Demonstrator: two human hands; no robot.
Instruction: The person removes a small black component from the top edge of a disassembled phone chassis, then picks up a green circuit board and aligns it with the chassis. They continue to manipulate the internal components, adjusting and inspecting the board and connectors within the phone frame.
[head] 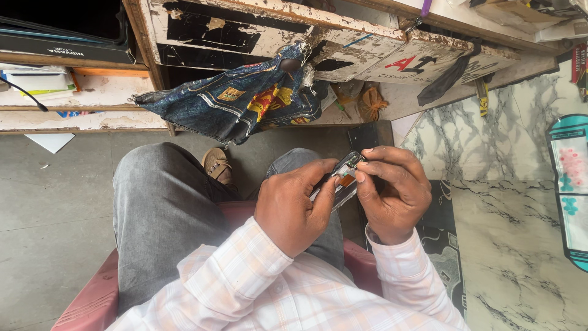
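Between both hands [294, 205] [392, 193], slim opened phone [343, 178] (innards showing)

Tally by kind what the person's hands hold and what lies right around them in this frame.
Hands: 2, left hand and right hand, both holding the phone
Opened phone: 1
Denim cloth hanging from the bench: 1
Sandalled foot: 1
Red seat: 1
Total: 6

To your upper right hangs a chipped white signboard [422, 64] with red and black lettering; at the right edge lies a teal-bordered flat package [571, 184] with pink print
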